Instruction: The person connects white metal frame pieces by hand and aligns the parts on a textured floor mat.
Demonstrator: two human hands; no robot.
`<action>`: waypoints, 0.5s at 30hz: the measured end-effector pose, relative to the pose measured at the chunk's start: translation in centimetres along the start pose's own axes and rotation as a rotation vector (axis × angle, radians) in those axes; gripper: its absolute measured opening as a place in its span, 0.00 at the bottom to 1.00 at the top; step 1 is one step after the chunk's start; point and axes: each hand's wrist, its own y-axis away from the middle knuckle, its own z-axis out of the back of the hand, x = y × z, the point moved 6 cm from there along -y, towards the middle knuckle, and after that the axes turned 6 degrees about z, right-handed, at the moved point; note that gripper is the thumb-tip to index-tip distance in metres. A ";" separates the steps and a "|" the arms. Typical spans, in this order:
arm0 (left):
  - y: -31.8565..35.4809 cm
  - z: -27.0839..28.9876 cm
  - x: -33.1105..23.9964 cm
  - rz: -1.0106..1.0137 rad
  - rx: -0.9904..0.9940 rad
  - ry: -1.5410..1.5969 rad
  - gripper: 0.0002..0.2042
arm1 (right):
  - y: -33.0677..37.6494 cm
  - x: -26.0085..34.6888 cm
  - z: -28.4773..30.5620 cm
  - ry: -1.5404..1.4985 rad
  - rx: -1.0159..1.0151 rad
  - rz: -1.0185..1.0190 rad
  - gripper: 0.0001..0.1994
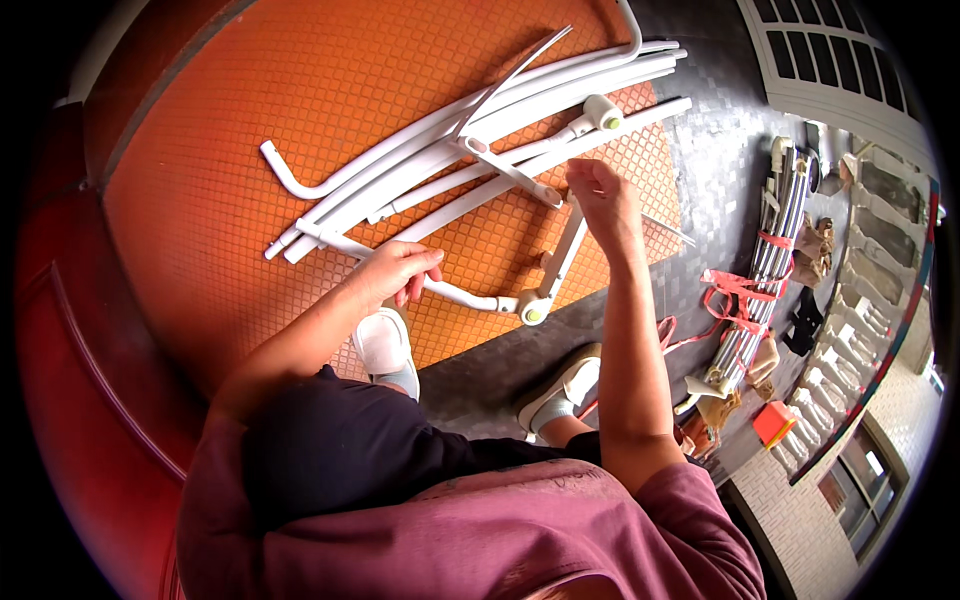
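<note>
The left grip (395, 270) is resting over a bent white tube left of centre in the frame, its fingers curling, while the right grip (605, 205) is hanging at the upper end of a flat white bar (565, 250) near the centre, its fingers bunching together; the hands are hiding the contact, so I cannot tell whether either is clamping or only touching. Tube and bar are meeting at a round joint (533, 308) in the lower centre, and this jointed piece could be folding suddenly if the joint is turning freely and one side is going unsupported, perhaps pinching a finger. The bar could also be catching on the neighbouring pile of white tubes (570, 92), since the two are lying so close, and setting the loose lengths rolling. The jointed piece is looking smooth and plain white, with a yellow-green disc showing at its joint, and it is lying over an orange patterned mat (300, 100). Farther out, pale shoes (383, 342) are standing just below it, and a bundle of metal tubes (775, 250) with red tape (735, 290) is lying on the dark floor (710, 190) at the right.
</note>
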 end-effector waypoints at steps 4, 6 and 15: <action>-0.1 0.5 0.1 -0.009 -0.076 0.042 0.17 | -1.2 1.1 -2.9 -0.034 0.026 0.094 0.12; 0.0 0.8 0.3 -0.003 -0.088 0.059 0.17 | -2.2 1.8 -4.7 0.032 0.111 0.166 0.14; 0.6 1.2 -0.8 -0.051 -0.156 0.060 0.15 | -2.2 3.2 -8.8 0.414 0.101 0.344 0.09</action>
